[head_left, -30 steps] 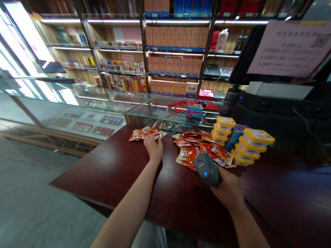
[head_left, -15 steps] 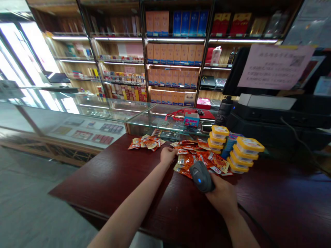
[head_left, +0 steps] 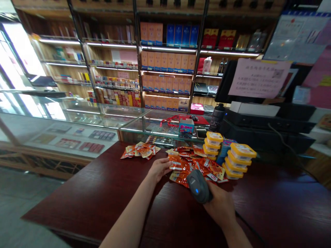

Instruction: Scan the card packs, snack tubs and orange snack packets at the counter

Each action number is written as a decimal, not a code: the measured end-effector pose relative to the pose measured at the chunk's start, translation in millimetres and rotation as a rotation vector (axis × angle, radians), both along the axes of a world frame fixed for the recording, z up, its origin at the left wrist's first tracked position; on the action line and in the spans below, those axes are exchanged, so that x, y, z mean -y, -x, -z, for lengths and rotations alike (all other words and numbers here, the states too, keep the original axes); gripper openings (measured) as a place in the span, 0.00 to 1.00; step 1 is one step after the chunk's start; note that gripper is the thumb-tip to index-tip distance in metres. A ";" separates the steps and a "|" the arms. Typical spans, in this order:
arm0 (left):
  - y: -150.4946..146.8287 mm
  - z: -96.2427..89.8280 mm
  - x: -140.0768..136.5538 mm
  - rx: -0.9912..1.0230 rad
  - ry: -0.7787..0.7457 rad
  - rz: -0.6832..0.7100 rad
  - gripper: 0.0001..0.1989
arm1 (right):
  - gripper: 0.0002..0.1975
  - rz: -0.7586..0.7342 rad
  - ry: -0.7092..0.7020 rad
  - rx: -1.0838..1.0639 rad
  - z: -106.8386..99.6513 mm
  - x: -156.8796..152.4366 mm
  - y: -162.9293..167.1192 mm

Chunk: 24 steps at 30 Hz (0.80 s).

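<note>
My right hand is wrapped round a dark barcode scanner with a blue light, its head toward the snack packets. The fingers of my left hand pinch the left edge of an orange snack packet at the near left side of a loose pile. More orange and cream packets lie in that pile beyond the scanner. A smaller heap of similar packets sits to the left, apart from my hands.
Yellow-lidded tubs stand in two stacks, a farther stack and a nearer stack, right of the pile. Behind are a small blue box, a black bottle and a glass display counter. A monitor with a pink paper stands right.
My left hand has drawn slightly back toward me, and an orange packet now shows at its fingertips. The scanner stays in my right hand. The camera view has tilted up and turned right.
</note>
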<state>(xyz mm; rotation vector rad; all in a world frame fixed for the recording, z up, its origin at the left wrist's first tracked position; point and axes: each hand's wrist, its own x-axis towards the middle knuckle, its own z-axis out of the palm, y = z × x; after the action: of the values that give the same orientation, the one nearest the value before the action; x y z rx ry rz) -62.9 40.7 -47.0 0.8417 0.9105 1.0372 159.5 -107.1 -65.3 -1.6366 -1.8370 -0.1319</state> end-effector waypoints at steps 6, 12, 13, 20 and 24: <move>-6.6 13.0 -1.8 -0.116 -0.390 -0.241 0.18 | 0.15 0.009 -0.025 0.022 4.4 0.4 -2.6; -16.8 24.4 -2.5 -0.277 -0.522 -0.353 0.09 | 0.15 0.015 -0.046 -0.158 -3.8 5.0 -0.4; -17.4 25.6 -2.0 -0.301 -0.532 -0.362 0.08 | 0.16 -0.004 -0.041 -0.214 -5.5 5.8 -0.1; -21.6 29.2 -3.7 -0.327 -0.607 -0.417 0.04 | 0.15 -0.261 0.050 -0.498 -16.1 5.9 5.1; -23.2 30.4 -5.3 -0.363 -0.622 -0.423 0.04 | 0.15 -0.274 0.053 -0.535 -20.5 4.6 8.2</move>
<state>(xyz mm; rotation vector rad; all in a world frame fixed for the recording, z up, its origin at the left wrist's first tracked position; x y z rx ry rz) -39.7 45.9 -77.4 1.4267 1.1164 1.6118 151.3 -111.8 -44.9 -1.2740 -1.6250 0.4365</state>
